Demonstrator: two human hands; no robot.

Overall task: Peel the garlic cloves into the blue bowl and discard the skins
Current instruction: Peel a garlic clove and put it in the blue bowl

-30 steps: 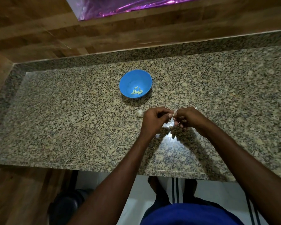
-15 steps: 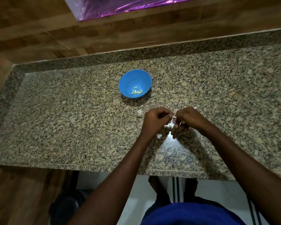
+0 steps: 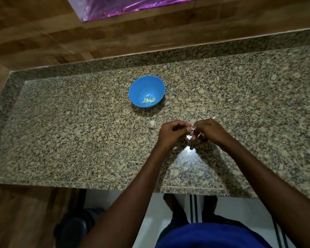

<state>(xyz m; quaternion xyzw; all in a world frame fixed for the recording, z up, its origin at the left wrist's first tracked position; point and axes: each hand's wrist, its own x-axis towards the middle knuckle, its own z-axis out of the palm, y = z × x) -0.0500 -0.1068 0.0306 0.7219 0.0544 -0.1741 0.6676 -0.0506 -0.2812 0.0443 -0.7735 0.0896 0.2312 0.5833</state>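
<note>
The blue bowl (image 3: 138,86) stands on the granite counter (image 3: 79,131) with several peeled cloves (image 3: 148,100) in its bottom. Just in front of it my left hand (image 3: 170,134) and my right hand (image 3: 208,130) meet, both pinching a small garlic clove (image 3: 192,128) between their fingertips; pale skin shows at the fingers. A piece of unpeeled garlic (image 3: 152,124) lies on the counter left of my left hand. Bits of skin (image 3: 213,117) lie behind my right hand.
The counter's front edge (image 3: 115,185) runs just below my forearms. A wood-panelled wall rises behind the counter, with a purple shiny sheet (image 3: 125,8) at the top. A dark round object (image 3: 75,228) sits on the floor at lower left.
Both hands stay together at the same spot; the fingers have shifted slightly on the clove. The bowl and loose garlic have not moved.
</note>
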